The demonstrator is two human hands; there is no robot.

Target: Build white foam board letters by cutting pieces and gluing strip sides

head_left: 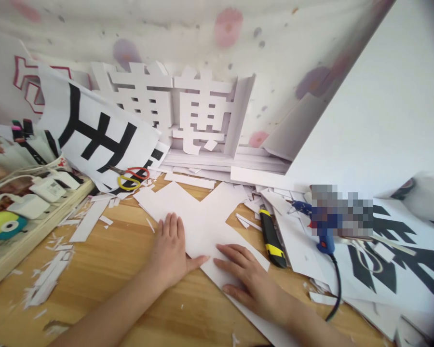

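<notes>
A white X-shaped board piece (202, 224) lies flat on the wooden table. My left hand (171, 250) is spread with its fingertips on the piece's left edge and the thumb pointing right. My right hand (251, 277) rests on the lower right arm of the piece, fingers stretched out and apart. Neither hand grips anything. To the right of the piece lies a black and yellow utility knife (271, 238). Scissors (132, 177) with red and yellow handles lie beyond its upper left corner.
Cut white characters (206, 103) lean at the back. A printed sheet (101, 127) stands left, above a ledge with chargers (48, 189). Paper scraps (50, 277) litter the wooden table (130, 241). A blue glue gun (325, 241), partly blurred, lies right on printed sheets (412, 274).
</notes>
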